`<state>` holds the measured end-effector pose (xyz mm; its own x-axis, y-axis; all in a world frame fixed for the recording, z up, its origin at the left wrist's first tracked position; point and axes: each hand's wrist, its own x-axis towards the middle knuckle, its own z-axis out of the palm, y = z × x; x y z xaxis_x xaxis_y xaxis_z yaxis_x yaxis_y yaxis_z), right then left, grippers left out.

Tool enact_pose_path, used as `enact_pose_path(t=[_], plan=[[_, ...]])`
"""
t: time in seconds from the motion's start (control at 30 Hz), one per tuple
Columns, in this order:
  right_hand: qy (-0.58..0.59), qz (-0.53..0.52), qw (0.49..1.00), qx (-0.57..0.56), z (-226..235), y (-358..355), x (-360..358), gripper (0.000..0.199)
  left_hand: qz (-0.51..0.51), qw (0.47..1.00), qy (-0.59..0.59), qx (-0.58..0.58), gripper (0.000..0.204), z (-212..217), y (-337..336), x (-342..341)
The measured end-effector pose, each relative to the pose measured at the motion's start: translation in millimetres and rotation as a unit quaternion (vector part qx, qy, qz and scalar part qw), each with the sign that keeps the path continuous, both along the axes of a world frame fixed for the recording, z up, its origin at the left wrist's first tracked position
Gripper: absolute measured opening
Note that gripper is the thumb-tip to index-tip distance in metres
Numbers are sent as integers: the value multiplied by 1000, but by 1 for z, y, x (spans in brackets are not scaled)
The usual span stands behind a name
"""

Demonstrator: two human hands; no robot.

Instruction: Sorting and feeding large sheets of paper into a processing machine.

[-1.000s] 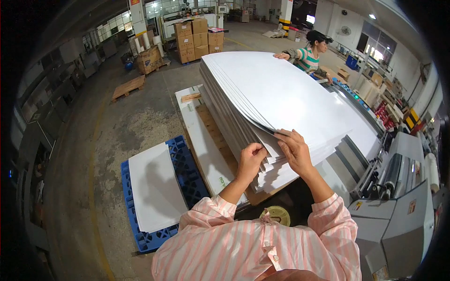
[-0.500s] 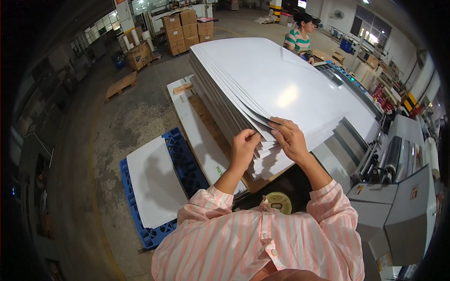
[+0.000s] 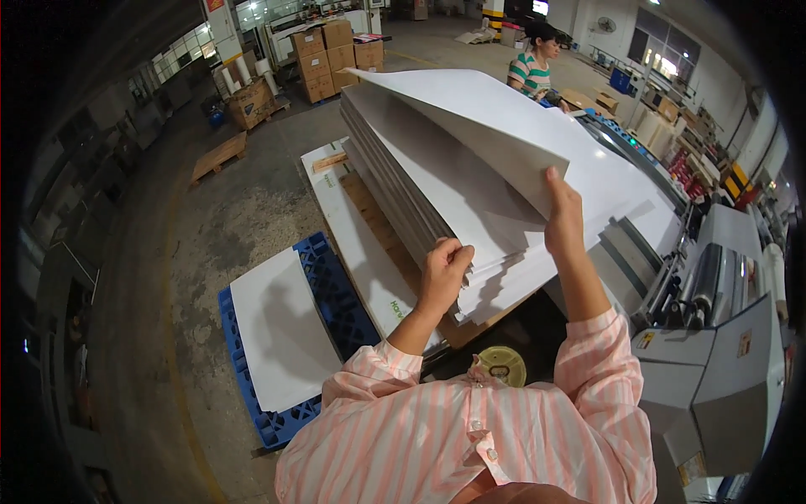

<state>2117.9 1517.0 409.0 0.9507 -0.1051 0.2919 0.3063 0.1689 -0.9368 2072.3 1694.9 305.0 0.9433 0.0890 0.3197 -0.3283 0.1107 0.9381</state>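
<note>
Beside lettered board [image 3: 369,262], right hand [image 3: 564,214] grips raised sheet [image 3: 512,154]; left hand [image 3: 445,273] curls at stack [image 3: 457,197], hold unclear.

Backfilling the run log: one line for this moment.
left hand: at stack edge | right hand: holds raised sheet near corner | co-worker: beyond stack

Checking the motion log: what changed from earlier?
The bare right hand rose rightward, lifting the near corner of a large rectangular white sheet off the tall white stack. The co-worker in green stripes took a hand off the stack. The left hand stayed at the near edge.
</note>
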Motion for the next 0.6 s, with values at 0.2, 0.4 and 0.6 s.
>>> enact_pose_path(t=[0.2, 0.4, 0.6], plan=[[-178, 44, 871, -457, -51, 6, -19, 25, -53, 998, 24, -11, 19, 13, -5, -9], [-373, -40, 743, -554, -40, 14, -32, 47, -47, 999, 14, 3, 12, -7, -1, -2], [-452, -37, 689, -565, -36, 10, -31, 42, -52, 998, 10, -30, 13, -8, 0, 0]])
